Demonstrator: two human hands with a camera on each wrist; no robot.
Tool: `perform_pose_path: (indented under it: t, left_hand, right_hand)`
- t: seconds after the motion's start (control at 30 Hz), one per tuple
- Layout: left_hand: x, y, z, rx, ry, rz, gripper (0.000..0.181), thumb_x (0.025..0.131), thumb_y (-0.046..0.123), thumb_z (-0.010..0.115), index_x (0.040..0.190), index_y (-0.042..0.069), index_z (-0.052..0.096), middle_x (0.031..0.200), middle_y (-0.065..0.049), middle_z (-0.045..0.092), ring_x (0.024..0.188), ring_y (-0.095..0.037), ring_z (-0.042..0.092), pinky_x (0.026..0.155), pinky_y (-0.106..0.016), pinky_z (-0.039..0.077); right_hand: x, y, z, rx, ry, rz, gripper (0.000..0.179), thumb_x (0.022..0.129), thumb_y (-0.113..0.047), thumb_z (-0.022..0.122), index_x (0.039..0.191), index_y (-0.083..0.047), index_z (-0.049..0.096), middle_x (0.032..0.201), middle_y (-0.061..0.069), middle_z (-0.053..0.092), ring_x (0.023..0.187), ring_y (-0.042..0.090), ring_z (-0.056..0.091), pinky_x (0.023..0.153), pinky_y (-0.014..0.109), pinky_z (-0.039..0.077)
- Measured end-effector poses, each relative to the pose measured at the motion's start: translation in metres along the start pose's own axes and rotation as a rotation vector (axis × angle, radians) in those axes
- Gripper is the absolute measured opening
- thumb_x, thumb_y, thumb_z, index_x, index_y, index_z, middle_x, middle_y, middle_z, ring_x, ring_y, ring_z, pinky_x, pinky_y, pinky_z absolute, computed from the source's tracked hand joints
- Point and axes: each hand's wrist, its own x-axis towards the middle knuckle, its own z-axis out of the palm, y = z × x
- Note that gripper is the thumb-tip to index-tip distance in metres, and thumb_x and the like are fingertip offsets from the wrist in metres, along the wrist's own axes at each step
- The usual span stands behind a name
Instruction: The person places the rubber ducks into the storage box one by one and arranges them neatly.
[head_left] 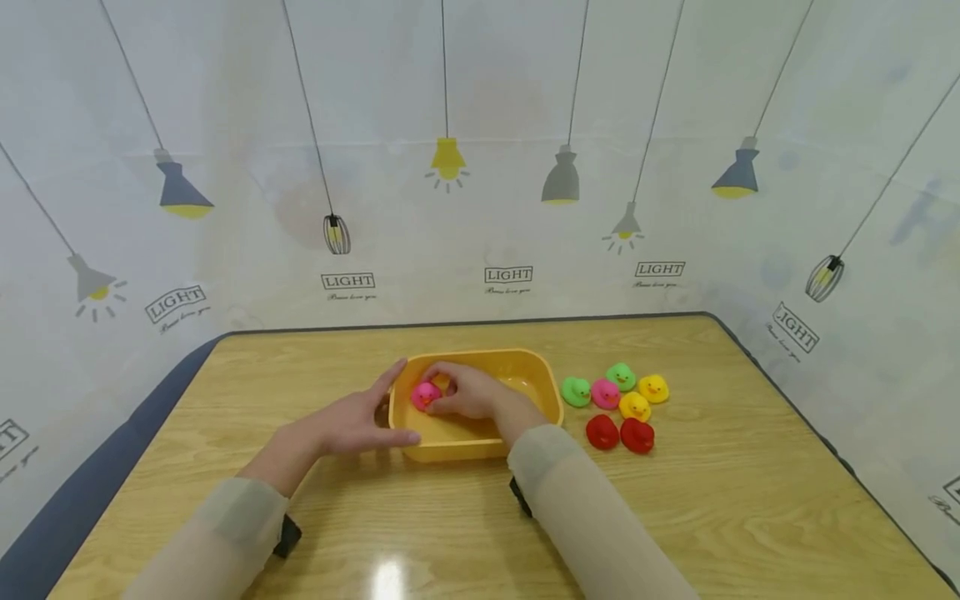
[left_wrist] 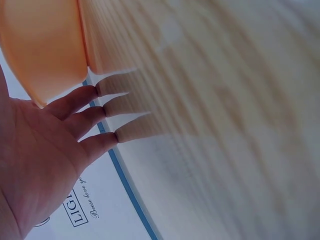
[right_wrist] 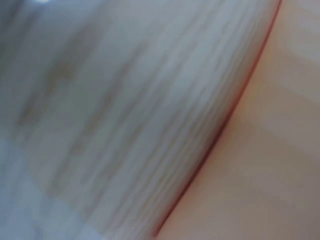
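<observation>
A yellow-orange plastic tub sits on the table, a pink rubber duck inside its left end. Reaching over the tub's near right side, my right hand pinches that duck between thumb and curled fingers. My left hand spreads across the tub's left end, index finger at the far left corner and thumb along the near rim. In the left wrist view, fingers of the left hand reach down to the table beside the tub. The right wrist view shows only the tub wall and wood; the hand is out of sight there.
Right of the tub stand several more ducks: green, another green, pink, yellow, another yellow, and red ones nearest me. A lamp-printed curtain borders the wooden table.
</observation>
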Motion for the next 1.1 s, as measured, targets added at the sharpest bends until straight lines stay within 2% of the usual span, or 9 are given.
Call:
perform_pose_path:
  t: [0.33,0.57,0.67,0.83,0.93,1.1]
  left_hand:
    - [0.001,0.001,-0.001,-0.010,-0.001,-0.006,0.127,0.089,0.078,0.075,0.178,0.032,-0.003,0.164,-0.026,0.054,0.149,-0.044,0.056,0.126,-0.066,0.041]
    - [0.002,-0.001,0.000,-0.012,0.000,-0.003,0.126,0.089,0.078,0.075,0.178,0.034,-0.003,0.163,-0.026,0.055,0.147,-0.043,0.058,0.125,-0.066,0.042]
    - [0.001,-0.002,0.000,-0.012,0.005,0.003,0.126,0.089,0.078,0.075,0.178,0.034,-0.003,0.163,-0.026,0.055,0.147,-0.043,0.058,0.124,-0.066,0.043]
    - [0.000,-0.002,0.000,-0.013,0.002,-0.006,0.125,0.089,0.079,0.074,0.178,0.036,-0.003,0.164,-0.025,0.054,0.147,-0.044,0.057,0.125,-0.066,0.042]
    - [-0.001,-0.003,0.000,-0.010,0.002,-0.013,0.125,0.089,0.080,0.074,0.178,0.036,-0.003,0.164,-0.026,0.054,0.147,-0.045,0.057,0.125,-0.067,0.042]
    - [0.001,-0.003,0.000,-0.009,0.001,-0.001,0.125,0.089,0.079,0.074,0.178,0.036,-0.003,0.162,-0.026,0.055,0.145,-0.044,0.059,0.123,-0.068,0.044]
  right_hand:
    - [0.001,0.001,0.000,-0.003,0.004,0.018,0.032,0.101,-0.034,0.082,0.130,-0.031,0.068,0.095,0.000,0.059,0.094,0.019,0.057,0.089,0.034,0.045]
    - [0.003,0.002,-0.001,-0.009,0.002,-0.019,0.033,0.099,-0.031,0.084,0.129,-0.027,0.069,0.093,-0.001,0.059,0.091,0.018,0.056,0.087,0.033,0.046]
    - [0.001,0.002,-0.003,0.024,-0.006,-0.014,0.035,0.098,-0.029,0.086,0.128,-0.027,0.070,0.094,0.001,0.062,0.091,0.019,0.058,0.085,0.032,0.048]
    - [-0.005,-0.004,-0.015,0.084,-0.039,-0.002,0.042,0.096,-0.026,0.088,0.135,-0.027,0.072,0.100,0.004,0.065,0.088,0.021,0.059,0.076,0.030,0.050]
    - [-0.011,-0.010,-0.026,0.075,-0.035,-0.047,0.047,0.097,-0.025,0.086,0.142,-0.024,0.070,0.102,0.005,0.066,0.086,0.021,0.059,0.073,0.029,0.050]
    - [-0.032,-0.012,-0.047,0.075,-0.015,-0.116,0.046,0.101,-0.027,0.083,0.144,-0.019,0.069,0.104,0.004,0.068,0.091,0.021,0.059,0.078,0.029,0.051]
